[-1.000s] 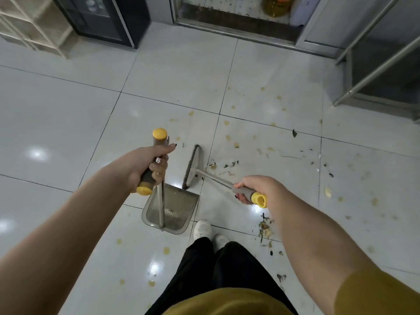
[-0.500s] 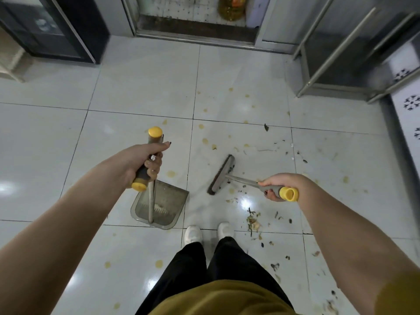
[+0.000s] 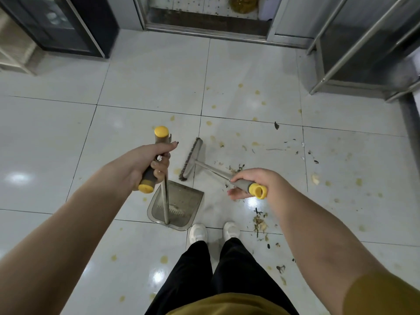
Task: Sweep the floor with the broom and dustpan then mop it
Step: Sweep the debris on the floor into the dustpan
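Sweeping set: broom (image 3: 190,160), dustpan (image 3: 181,204).
I am gripping the broom in right hand (image 3: 252,180) fingers (image 3: 237,194), dustpan in left hand (image 3: 145,164), mouth facing bristles.

Left hand (image 3: 145,165) holds the dustpan (image 3: 183,206), right hand (image 3: 255,181) the broom (image 3: 191,160), above a littered tile floor (image 3: 341,169)

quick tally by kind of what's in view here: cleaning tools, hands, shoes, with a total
broom: 1
dustpan: 1
hands: 2, the left hand gripping the dustpan handle and the right hand gripping the broom handle
white shoes: 2
total: 6
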